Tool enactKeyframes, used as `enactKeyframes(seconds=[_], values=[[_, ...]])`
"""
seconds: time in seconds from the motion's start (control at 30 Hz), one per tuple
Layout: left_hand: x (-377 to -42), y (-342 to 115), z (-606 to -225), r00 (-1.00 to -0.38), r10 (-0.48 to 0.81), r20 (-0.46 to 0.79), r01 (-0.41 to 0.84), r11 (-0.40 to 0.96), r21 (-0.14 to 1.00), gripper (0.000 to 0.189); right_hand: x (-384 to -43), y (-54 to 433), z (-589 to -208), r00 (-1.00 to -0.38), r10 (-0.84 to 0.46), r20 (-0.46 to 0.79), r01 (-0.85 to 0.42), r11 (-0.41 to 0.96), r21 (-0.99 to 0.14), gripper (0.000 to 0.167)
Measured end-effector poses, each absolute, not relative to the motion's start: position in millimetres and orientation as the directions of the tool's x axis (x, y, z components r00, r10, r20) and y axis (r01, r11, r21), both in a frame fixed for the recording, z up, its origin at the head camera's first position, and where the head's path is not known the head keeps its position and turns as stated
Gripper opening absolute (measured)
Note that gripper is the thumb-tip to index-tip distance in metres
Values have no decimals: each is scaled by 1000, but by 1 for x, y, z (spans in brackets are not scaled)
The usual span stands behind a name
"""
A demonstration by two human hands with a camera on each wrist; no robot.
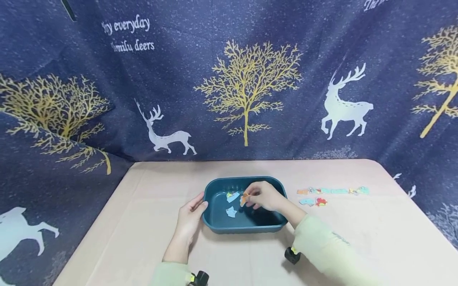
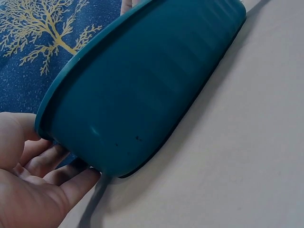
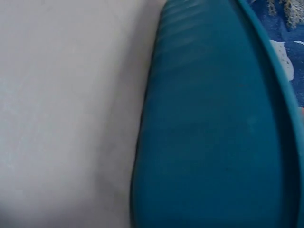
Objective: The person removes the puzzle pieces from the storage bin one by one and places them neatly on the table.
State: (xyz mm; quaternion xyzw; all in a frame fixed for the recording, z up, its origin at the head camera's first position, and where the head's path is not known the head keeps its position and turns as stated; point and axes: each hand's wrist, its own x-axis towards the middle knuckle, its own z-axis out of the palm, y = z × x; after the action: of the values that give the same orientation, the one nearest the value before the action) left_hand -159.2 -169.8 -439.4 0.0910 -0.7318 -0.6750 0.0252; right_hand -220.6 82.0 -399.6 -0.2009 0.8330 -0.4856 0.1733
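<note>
A dark teal plastic basin [image 1: 243, 229] stands on the table in the head view. My left hand [image 1: 189, 216] holds its left end, thumb at the rim and fingers against the outer wall, as the left wrist view shows on the basin [image 2: 142, 90]. Over the inside of the basin, my right hand [image 1: 264, 196] pinches an orange puzzle piece [image 1: 244, 199] between thumb and fingers. Two light-blue puzzle pieces lie on the basin floor, one with some yellow [image 1: 233, 197] and one plainer piece [image 1: 231, 212]. The right wrist view holds only the basin's outer wall [image 3: 213, 118], with the hand out of sight.
Right of the basin, a row of puzzle pieces [image 1: 338, 191] runs along the table [image 1: 143, 238]. Below that row lie a light-blue piece [image 1: 306, 202] and a red piece [image 1: 321, 202]. A dark blue printed cloth [image 1: 222, 155] hangs behind the table.
</note>
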Motion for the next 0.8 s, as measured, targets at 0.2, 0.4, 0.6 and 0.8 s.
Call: enactKeyframes(seconds=[0.2, 0.4, 0.6, 0.8], values=[[-160, -170, -440, -982, -170, -86, -98, 69, 993, 44, -218, 93, -394, -864, -497, -75, -135, 375, -917, 18], [-159, -170, -441, -983, -163, -84, -96, 70, 993, 45, -214, 104, -391, -880, -469, -80, -102, 352, -930, 24], [-159, -169, -441, -982, -167, -84, -96, 65, 993, 44, -211, 119, -386, -902, -427, -61, -96, 337, -937, 29], [-158, -170, -441, -981, -174, -86, -97, 59, 994, 44, -211, 132, -379, -920, -386, -69, -56, 305, -951, 37]])
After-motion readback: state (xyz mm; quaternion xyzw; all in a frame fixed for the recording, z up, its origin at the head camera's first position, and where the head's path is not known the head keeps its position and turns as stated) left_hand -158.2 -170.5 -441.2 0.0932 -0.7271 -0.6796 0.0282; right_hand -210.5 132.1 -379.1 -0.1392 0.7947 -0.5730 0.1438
